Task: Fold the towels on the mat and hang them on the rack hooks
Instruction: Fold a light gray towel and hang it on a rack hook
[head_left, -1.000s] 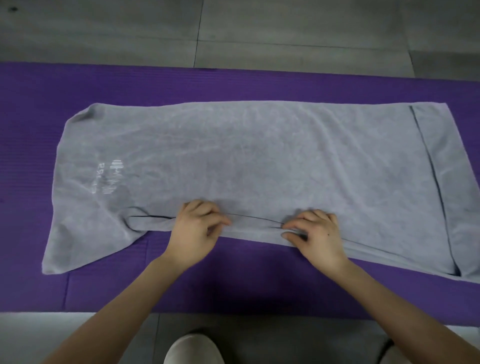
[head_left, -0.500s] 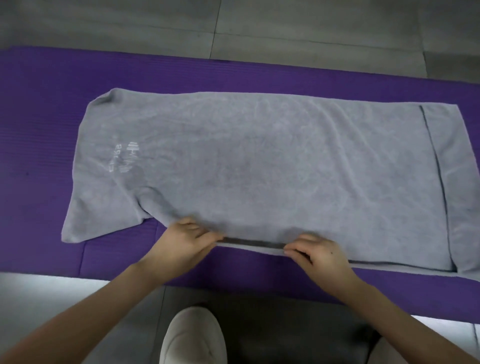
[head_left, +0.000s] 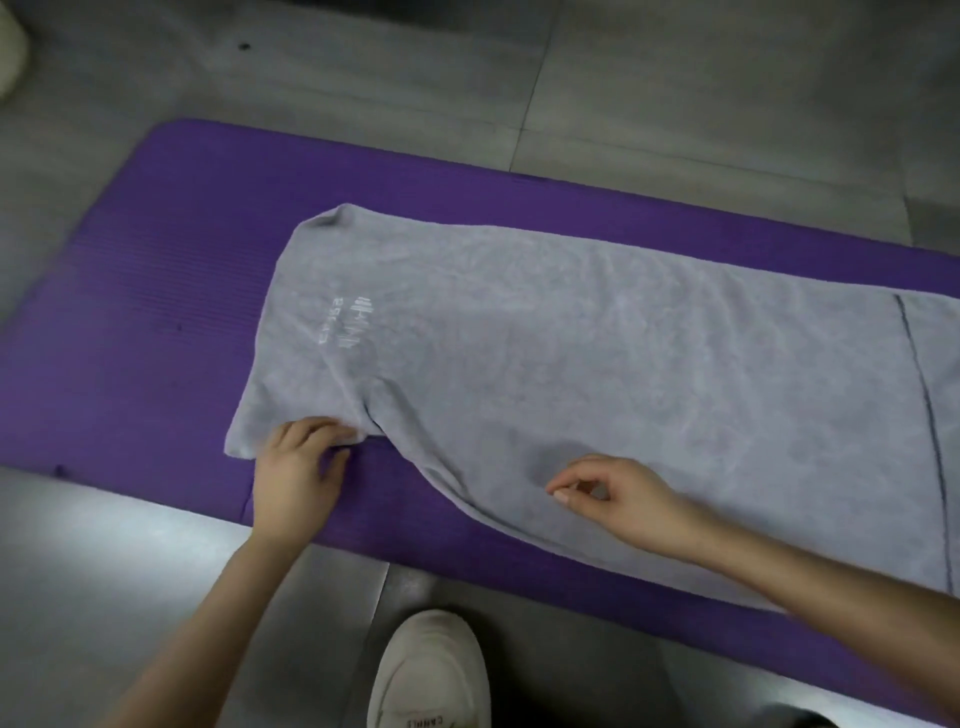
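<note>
Head view: right hand (head_left: 618, 493) released the towel (head_left: 597, 364); left hand (head_left: 298, 467) grips farther left.

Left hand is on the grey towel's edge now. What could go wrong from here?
Only the left grip pinches the near edge of the towel; the right grip holds nothing, so a pull may skew it.
The pucker beside the left grip could get folded in as a crease.
The towel's near edge lies close to the mat edge and may slip onto the floor.

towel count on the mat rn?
1. A grey towel lies spread across the purple mat, running past the right frame edge; the left hand grips its near-left edge. More could be out of frame.
</note>
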